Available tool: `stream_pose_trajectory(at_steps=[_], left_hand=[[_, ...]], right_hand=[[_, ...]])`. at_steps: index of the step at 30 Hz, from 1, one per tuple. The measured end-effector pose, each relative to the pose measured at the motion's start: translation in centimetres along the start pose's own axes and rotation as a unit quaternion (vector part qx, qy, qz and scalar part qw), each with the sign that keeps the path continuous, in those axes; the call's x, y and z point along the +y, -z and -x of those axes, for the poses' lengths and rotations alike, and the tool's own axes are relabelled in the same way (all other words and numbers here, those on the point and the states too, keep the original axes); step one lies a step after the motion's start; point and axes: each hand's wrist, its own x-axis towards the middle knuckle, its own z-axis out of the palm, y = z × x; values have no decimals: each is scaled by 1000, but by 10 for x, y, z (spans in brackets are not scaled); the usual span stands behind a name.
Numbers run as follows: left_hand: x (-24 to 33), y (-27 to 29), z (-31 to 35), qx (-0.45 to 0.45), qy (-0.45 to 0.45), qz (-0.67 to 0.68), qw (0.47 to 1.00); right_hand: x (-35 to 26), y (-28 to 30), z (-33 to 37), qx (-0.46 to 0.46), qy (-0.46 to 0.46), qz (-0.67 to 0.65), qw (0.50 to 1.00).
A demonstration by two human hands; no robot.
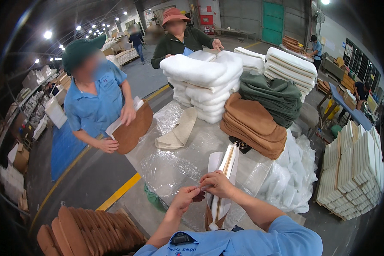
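left grip (186, 199) and right grip (218, 184) are pinching a small pale piece (204, 187), probably steadying it | long white-and-brown bundle (227, 163) is lying at the near edge of the table (160, 173), seemingly for easy reach | brown covers (252, 127) are sitting stacked toward right edge, likely saving space

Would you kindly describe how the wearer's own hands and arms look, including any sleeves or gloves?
The left hand and right hand are bare, with no gloves, rings or watch visible. The light-blue right sleeve is short, leaving the forearm uncovered. It belongs to a light-blue shirt with dark lettering.
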Motion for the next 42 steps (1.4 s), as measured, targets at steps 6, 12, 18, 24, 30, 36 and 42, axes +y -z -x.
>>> stream_pose_trajectory(at_steps=[6, 12, 18, 24, 30, 36, 42], left_hand=[[4, -1, 4, -43, 32, 74, 996], [-6, -2, -5, 35, 12, 15, 999], [-4, 0, -11, 36, 1, 86, 996], [-1, -4, -11, -35, 8, 113, 993], [-7, 14, 0, -67, 7, 173, 983], [-25, 9, -8, 14, 10, 196, 981], [-44, 9, -5, 40, 0, 177, 983]], right_hand=[[-2, -1, 3, 9, -13, 25, 1000], [-8, -6, -5, 6, -5, 58, 998], [-8, -5, -2, 29, -8, 31, 999], [-4, -7, 3, 68, -16, 41, 997], [-2, -9, -9, 58, 17, -6, 998], [-4, -10, -6, 16, -4, 61, 998], [-15, -13, -26, -62, -14, 93, 994]])
